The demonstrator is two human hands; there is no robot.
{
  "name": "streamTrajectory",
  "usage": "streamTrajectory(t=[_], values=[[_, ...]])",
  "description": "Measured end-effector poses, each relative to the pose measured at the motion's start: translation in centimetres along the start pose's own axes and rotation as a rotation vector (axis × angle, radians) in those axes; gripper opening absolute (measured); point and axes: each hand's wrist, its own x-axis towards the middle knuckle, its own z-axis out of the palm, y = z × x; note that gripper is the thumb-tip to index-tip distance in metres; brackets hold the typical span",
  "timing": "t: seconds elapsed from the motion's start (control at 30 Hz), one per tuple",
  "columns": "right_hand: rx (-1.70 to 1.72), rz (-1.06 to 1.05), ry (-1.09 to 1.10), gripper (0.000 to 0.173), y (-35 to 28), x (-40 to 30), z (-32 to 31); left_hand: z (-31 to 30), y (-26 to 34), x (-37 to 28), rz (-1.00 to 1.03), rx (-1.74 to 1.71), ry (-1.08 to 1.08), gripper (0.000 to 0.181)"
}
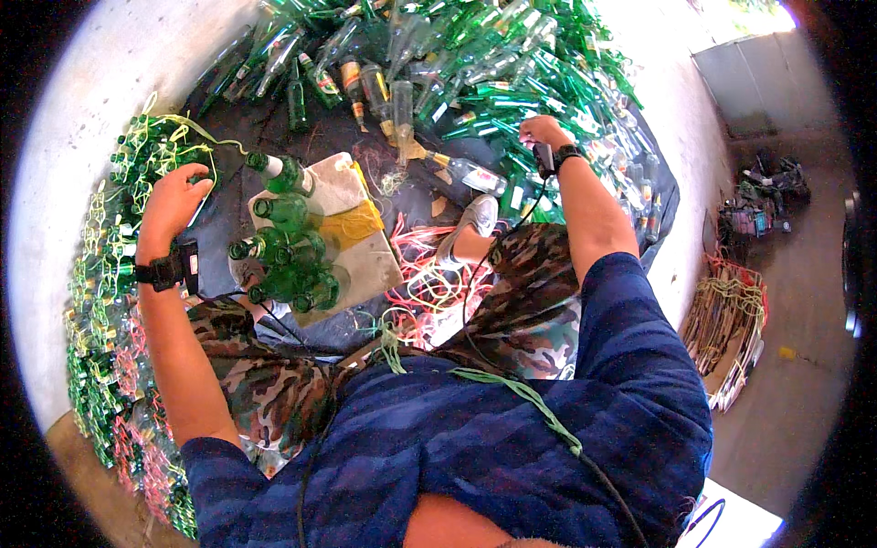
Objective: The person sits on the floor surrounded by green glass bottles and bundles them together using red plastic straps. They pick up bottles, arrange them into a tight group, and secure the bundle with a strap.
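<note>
Several green glass bottles point(286, 240) stand grouped on a pale, worn board point(356, 281) with a yellow patch, between my legs. To their left is my left hand point(175, 202), fingers curled beside a thin yellow-green plastic strap point(214, 168). A pale edge shows under those fingers; what it belongs to is unclear. My right hand point(541, 130) reaches out to the near side of a large heap of loose green bottles point(493, 82). Its fingers are bent, and whether they grip a bottle is hidden.
Stacked bottles bound with straps point(103, 274) line the left wall. Tangled pink and yellow straps point(438, 274) lie by my foot. A clear labelled bottle point(476, 177) lies right of the board. Tied flattened cardboard point(730, 329) stands beyond the right wall. Black cables hang from my wrist devices.
</note>
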Motion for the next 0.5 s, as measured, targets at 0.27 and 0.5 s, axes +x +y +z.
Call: streamTrajectory(t=[0.27,0.5], values=[[-0.595,-0.153,0.013,0.02,-7.5,7.0,6.9,-0.9,-0.4,-1.7,-0.148,0.063,0.03,0.036],[0.59,-0.19,-0.009,0.035,8.6,13.9,14.7,-0.1,-0.2,1.5,-0.145,0.023,0.005,0.034]])
